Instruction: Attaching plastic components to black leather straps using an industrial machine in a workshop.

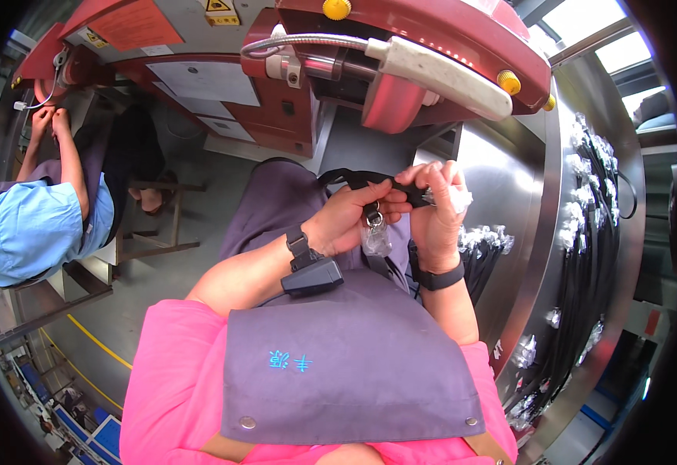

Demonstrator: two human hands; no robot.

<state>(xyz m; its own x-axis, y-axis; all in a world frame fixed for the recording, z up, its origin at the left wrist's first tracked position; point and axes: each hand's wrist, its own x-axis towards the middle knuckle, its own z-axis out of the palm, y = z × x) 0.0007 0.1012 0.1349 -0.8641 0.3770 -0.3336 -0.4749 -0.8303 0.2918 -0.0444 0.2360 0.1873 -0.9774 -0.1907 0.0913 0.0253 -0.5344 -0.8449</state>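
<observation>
A black strap stretches between my hands above my lap. My left hand pinches it with thumb and fingers. Below those fingers hangs a metal ring with a clear plastic-wrapped fitting. My right hand is raised on the other side, its fingers curled round the strap. Against the right fingers sits a crumpled clear plastic wrapping; what is inside it cannot be made out. Part of the strap is hidden behind the hands.
A red machine with a round red wheel and a pale lamp arm stands ahead. On the right, a metal trough borders many black straps with plastic-wrapped ends. A co-worker in blue sits at left.
</observation>
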